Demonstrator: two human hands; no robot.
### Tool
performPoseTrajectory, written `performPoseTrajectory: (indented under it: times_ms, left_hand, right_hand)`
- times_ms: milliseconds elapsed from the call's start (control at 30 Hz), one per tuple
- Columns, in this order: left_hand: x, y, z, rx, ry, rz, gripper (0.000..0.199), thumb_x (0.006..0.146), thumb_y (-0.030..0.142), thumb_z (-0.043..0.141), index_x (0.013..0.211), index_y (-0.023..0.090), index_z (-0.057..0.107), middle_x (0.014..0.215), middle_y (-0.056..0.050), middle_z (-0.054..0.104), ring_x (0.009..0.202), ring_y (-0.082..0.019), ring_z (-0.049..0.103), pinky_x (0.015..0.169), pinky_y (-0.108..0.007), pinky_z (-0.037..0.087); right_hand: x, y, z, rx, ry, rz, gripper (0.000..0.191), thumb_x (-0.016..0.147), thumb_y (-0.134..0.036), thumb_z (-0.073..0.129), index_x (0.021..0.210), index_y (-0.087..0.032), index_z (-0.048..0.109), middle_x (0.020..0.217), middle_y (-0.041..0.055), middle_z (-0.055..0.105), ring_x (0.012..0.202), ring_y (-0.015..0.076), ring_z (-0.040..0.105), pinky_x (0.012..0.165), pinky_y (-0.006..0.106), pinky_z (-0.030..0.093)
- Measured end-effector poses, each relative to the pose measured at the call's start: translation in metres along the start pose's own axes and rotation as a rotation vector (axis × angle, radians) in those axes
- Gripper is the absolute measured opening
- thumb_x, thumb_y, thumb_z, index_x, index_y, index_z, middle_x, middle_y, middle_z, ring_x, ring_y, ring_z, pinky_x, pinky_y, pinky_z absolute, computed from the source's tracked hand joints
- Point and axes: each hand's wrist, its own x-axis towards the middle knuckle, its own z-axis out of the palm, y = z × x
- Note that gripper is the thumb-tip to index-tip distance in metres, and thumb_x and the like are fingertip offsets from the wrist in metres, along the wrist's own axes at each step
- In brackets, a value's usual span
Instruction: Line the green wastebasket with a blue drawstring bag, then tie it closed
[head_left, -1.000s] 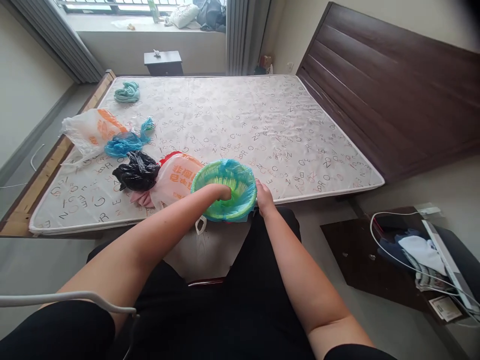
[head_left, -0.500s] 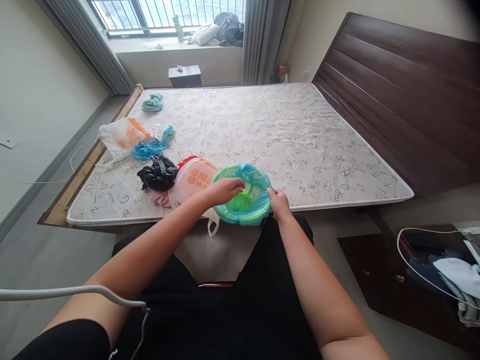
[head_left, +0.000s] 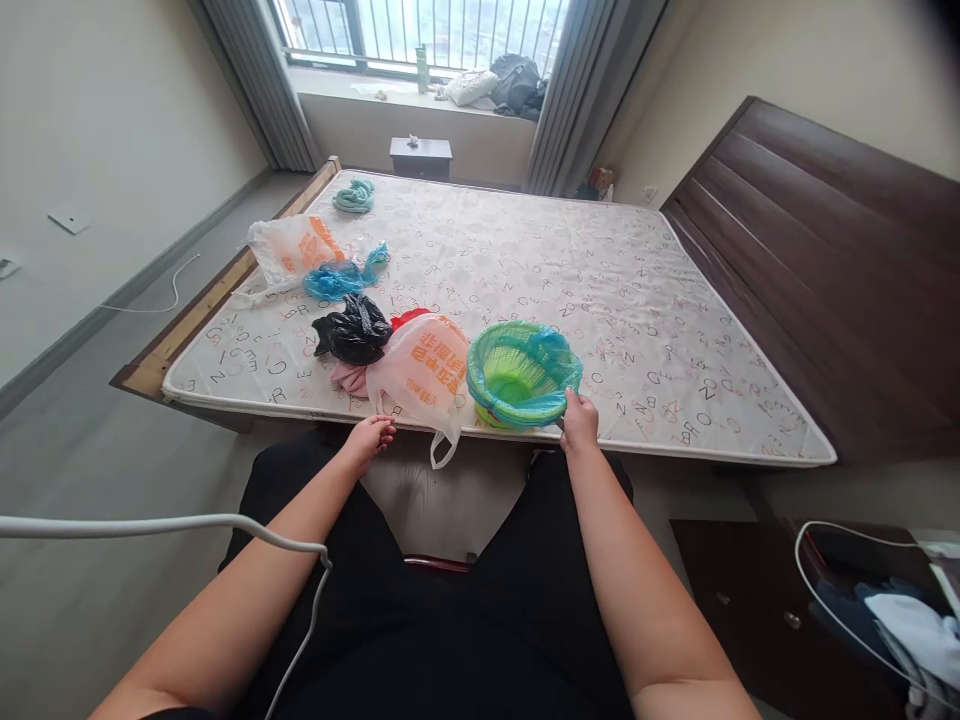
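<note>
My right hand (head_left: 580, 420) is closed on the rim of a green plastic basket (head_left: 510, 388), tilted a little near the mattress's front edge. A thin blue plastic bag (head_left: 553, 345) lines its upper part and folds over the rim. My left hand (head_left: 370, 442) hovers at the mattress edge with its fingers curled together; whether anything is in them is hidden. Just beyond it lies a white plastic bag with orange print (head_left: 424, 365), one handle loop hanging over the edge. Beside that bag are a crumpled black plastic bag (head_left: 352, 330), a pink cloth (head_left: 349, 378) and something red (head_left: 409, 318).
The patterned mattress (head_left: 480, 240) lies on a wooden bed frame (head_left: 161, 355) with a dark headboard (head_left: 817, 200). Farther left are a blue plastic bag (head_left: 334, 281), another white bag (head_left: 289, 250) and a teal cloth (head_left: 354, 196). A white cable (head_left: 180, 525) crosses my left arm.
My left hand has moved from above the basket down and left, beside the white bag. The basket now sits farther forward on the mattress, its green inside more exposed. The view has shifted.
</note>
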Motion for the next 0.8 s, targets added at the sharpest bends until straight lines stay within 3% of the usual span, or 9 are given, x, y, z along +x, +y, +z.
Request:
performPoseTrajectory:
  times_ms: [133,400,567,667,800]
  left_hand:
    - [0.014,-0.001,0.001,-0.005,-0.038,0.042,0.022,0.081,0.033,0.065,0.096,0.019,0.058,0.077,0.001,0.065,0.056,-0.008,0.057,0.056,-0.019,0.041]
    - [0.032,-0.014,0.004,0.076,-0.131,0.115,0.016,0.083,0.022,0.059,0.097,0.016,0.06,0.078,-0.001,0.067,0.057,-0.01,0.06,0.053,-0.02,0.04]
    - [0.039,-0.017,0.005,0.133,-0.139,0.119,0.015,0.082,0.025,0.061,0.095,0.018,0.061,0.077,-0.002,0.068,0.057,-0.011,0.061,0.052,-0.02,0.041]
    - [0.039,-0.016,0.007,0.138,-0.145,0.117,0.014,0.082,0.026,0.062,0.094,0.018,0.061,0.077,-0.002,0.069,0.058,-0.012,0.062,0.051,-0.02,0.041]
    - [0.036,-0.014,0.01,0.123,-0.154,0.111,0.014,0.081,0.026,0.063,0.092,0.018,0.06,0.076,-0.002,0.069,0.057,-0.012,0.061,0.052,-0.02,0.04]
  right_hand:
    - [-0.002,0.003,0.002,-0.046,0.045,-0.086,0.037,0.072,-0.053,0.071,0.075,-0.019,0.057,0.064,-0.0049,0.06,0.065,0.0122,0.058,0.061,0.022,0.051]
    - [-0.015,0.002,0.004,0.002,-0.023,0.141,0.041,0.071,-0.053,0.073,0.089,-0.022,0.054,0.076,-0.0042,0.065,0.066,0.013,0.065,0.057,0.024,0.055]
    - [-0.022,-0.001,0.005,-0.001,-0.065,0.088,0.045,0.074,-0.061,0.068,0.094,-0.024,0.051,0.092,-0.0024,0.066,0.075,0.012,0.066,0.06,0.023,0.055]
    - [-0.027,-0.003,0.006,-0.002,0.015,0.074,0.041,0.086,-0.067,0.049,0.094,-0.026,0.047,0.101,0.0001,0.063,0.083,0.0133,0.068,0.064,0.025,0.057]
    - [-0.044,0.003,0.007,0.029,0.186,0.229,0.029,0.094,-0.051,0.03,0.084,-0.026,0.04,0.095,0.001,0.058,0.081,0.0141,0.069,0.067,0.03,0.059]
